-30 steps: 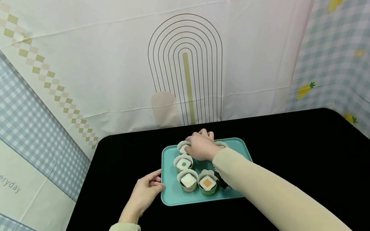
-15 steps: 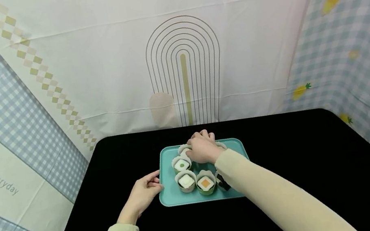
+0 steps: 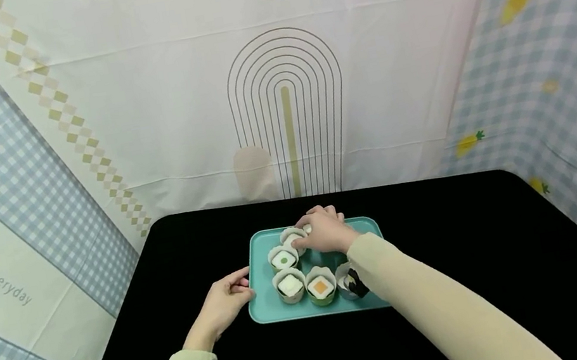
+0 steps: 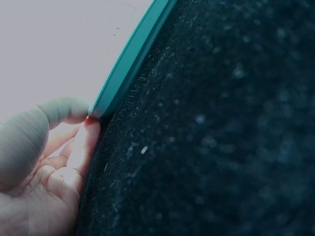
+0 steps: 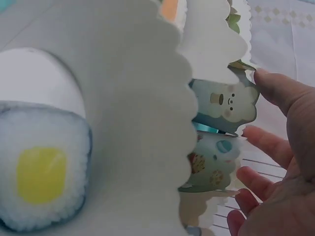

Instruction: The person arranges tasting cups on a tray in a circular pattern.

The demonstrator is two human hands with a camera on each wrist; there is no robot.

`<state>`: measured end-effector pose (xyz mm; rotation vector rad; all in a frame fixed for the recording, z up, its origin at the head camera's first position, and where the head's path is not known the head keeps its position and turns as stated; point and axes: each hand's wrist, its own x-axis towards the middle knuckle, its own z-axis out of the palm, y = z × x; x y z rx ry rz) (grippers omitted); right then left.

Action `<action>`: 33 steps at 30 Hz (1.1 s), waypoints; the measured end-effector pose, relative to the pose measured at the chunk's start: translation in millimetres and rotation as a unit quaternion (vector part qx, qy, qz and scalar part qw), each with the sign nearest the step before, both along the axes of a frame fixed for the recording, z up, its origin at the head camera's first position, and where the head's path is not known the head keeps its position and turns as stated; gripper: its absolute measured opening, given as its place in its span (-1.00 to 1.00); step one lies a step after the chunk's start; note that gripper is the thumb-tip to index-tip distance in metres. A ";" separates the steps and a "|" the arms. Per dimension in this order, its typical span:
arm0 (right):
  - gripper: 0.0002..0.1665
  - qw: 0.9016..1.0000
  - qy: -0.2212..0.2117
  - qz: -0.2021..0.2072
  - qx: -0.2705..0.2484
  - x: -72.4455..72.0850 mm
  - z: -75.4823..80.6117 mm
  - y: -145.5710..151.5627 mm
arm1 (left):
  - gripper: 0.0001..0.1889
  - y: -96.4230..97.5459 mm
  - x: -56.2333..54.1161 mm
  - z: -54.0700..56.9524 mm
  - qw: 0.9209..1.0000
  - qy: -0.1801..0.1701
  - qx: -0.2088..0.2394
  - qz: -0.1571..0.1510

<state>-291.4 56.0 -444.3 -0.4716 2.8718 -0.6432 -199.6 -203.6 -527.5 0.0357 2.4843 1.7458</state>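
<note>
A turquoise tray (image 3: 266,306) on the black table holds several scalloped paper cups with sushi pieces. My left hand (image 3: 223,301) pinches the tray's left edge, thumb and fingertip meeting at the rim (image 4: 133,56) in the left wrist view. Over the back row, my right hand (image 3: 328,231) has thumb and index finger on either side of a paper cup with a bear print (image 5: 224,101). In front of it are a cup with a green-dotted piece (image 3: 284,260), a plain white one (image 3: 290,284) and an orange-centred one (image 3: 320,287). The right hand hides part of the back row.
A cup with a yellow-centred sushi roll (image 5: 42,174) fills the left of the right wrist view. Beside the right sleeve stands the front right cup (image 3: 345,287). The black table (image 3: 459,227) ends at a white patterned curtain (image 3: 166,111).
My right hand has shifted slightly to the right, and a white piece now shows between its fingers. The left hand stays at the tray's edge.
</note>
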 end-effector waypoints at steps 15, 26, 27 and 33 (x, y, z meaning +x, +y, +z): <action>-0.43 1.000 -0.006 -0.014 0.001 -2.0 -2.4 9.6 | -0.44 7.7 -5.3 2.4 1.000 0.002 -0.012 -0.001; -0.27 0.995 0.008 -0.006 -0.096 24.4 10.5 62.4 | -0.46 1.3 -1.4 2.2 0.999 -0.002 -0.033 -0.006; -0.23 0.995 0.009 -0.010 -0.100 28.8 9.3 68.3 | -0.45 1.0 1.0 3.9 0.999 -0.002 -0.046 -0.006; -0.03 0.990 0.032 -0.027 -0.136 55.9 1.1 87.1 | -0.28 11.2 16.6 28.1 0.973 0.079 -0.215 -0.017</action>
